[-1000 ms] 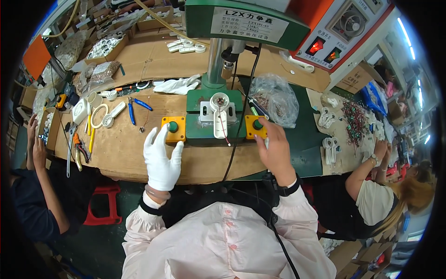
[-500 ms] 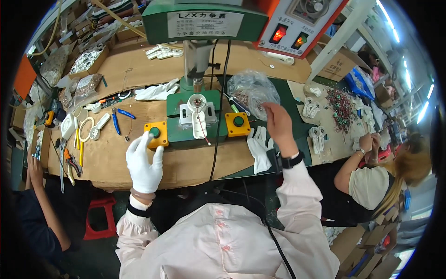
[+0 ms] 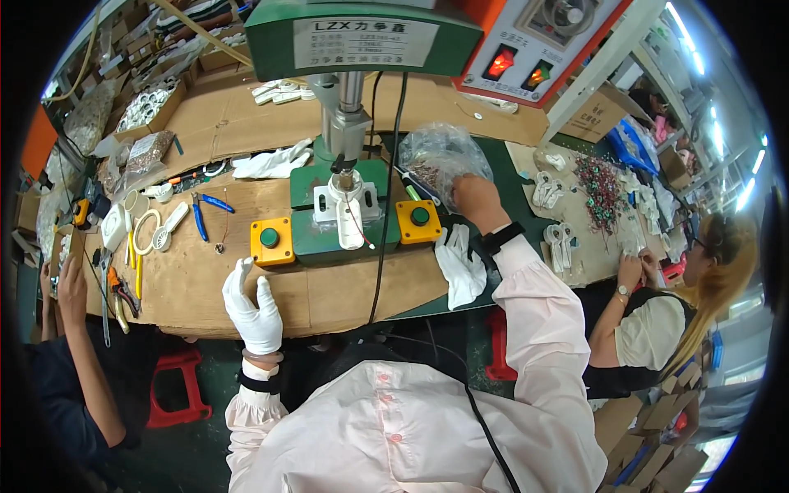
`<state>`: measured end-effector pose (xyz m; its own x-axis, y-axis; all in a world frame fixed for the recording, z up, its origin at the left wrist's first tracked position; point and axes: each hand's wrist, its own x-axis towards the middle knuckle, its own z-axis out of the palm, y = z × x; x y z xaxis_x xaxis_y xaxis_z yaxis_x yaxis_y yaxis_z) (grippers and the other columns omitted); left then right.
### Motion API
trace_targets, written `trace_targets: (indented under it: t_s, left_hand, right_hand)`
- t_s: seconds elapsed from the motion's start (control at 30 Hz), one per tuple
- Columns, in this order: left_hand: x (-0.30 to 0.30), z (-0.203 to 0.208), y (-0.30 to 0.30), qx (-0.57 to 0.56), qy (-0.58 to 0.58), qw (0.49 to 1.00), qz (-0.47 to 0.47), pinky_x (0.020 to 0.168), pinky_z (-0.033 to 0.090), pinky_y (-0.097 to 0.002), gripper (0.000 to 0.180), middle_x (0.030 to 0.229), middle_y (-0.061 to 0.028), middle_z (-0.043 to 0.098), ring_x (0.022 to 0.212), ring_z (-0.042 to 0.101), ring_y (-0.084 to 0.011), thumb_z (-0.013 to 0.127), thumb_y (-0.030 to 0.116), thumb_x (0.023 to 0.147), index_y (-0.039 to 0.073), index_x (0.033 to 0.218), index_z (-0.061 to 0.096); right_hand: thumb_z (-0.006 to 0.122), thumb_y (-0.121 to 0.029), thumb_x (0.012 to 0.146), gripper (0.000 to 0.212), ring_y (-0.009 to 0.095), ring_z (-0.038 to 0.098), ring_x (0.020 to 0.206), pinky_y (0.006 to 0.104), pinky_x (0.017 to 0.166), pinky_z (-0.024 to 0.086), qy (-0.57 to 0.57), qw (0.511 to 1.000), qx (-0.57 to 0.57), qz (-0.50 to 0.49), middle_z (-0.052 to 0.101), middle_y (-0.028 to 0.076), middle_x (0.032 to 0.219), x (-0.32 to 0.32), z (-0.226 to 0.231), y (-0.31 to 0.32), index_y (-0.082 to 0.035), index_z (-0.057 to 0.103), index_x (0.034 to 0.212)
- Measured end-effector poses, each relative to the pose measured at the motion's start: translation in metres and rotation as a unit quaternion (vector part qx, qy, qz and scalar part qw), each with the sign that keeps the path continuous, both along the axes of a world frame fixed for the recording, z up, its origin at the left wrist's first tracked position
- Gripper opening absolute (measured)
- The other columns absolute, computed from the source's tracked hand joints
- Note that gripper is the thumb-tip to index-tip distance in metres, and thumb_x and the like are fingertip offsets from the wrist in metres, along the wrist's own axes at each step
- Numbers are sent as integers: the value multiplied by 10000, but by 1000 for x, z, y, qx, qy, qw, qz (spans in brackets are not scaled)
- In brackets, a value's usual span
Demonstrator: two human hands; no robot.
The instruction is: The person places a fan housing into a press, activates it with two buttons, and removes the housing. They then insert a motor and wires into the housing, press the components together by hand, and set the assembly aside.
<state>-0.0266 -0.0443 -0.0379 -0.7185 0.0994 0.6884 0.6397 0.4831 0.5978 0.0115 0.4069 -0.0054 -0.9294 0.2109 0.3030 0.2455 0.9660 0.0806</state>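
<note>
My left hand (image 3: 253,309), in a white glove, is open with thumb and fingers apart. It hovers at the bench's front edge, below the left yellow button box (image 3: 272,241), and holds nothing. My bare right hand (image 3: 478,200) is at the clear plastic bag (image 3: 444,149) of small metal parts, fingers curled; what they hold, if anything, is hidden. Between the hands, a white plastic handle-shaped part (image 3: 350,230) with a thin red wire lies in the metal fixture (image 3: 324,207). The press ram (image 3: 346,177) is down on its round end.
Another yellow button box (image 3: 418,220) and a white glove (image 3: 460,267) lie right of the fixture. Blue-handled pliers (image 3: 200,216) and white plastic parts (image 3: 171,225) are on the left. A black cable (image 3: 386,214) hangs across the bench. Co-workers (image 3: 657,320) sit at both sides.
The press ram has come down onto the white part. My left hand has drawn back from the left button box toward me. My right hand has moved left and up to the bag, fingers curling.
</note>
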Motion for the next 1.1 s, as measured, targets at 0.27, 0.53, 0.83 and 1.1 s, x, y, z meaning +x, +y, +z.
trace_targets:
  t_s: [0.27,0.53,0.83,1.1]
  left_hand:
    - [2,4,-1,20,-32,999,-4,1050,402,-382,407,1250,-145,578,1171,565,-265,568,-12,939,6,1337,484]
    - [1,1,-1,24,-33,999,-3,1042,411,-378,441,1246,-145,578,1166,568,-262,588,-29,921,3,1346,475]
    - [1,4,0,18,-37,999,9,1036,411,-373,449,1228,-125,608,1171,558,-262,609,-25,909,11,1340,486]
    - [1,6,-1,15,-18,1000,13,1020,418,-381,424,1213,-123,621,1151,559,-276,617,-21,903,14,1312,508]
  right_hand:
    - [644,-77,816,124,281,696,697,366,627,544,136,967,-214,34,707,151,794,32,53,-28,-22,700,912]
    - [632,-11,911,123,77,642,716,214,644,510,207,840,-496,72,705,32,865,37,97,-92,26,674,1020]
    - [662,-42,916,98,54,611,706,202,642,494,210,808,-531,143,692,10,851,20,110,-160,23,678,988]
    - [677,-94,895,96,130,627,680,259,623,488,187,878,-417,142,677,54,831,-5,111,-187,-24,685,960]
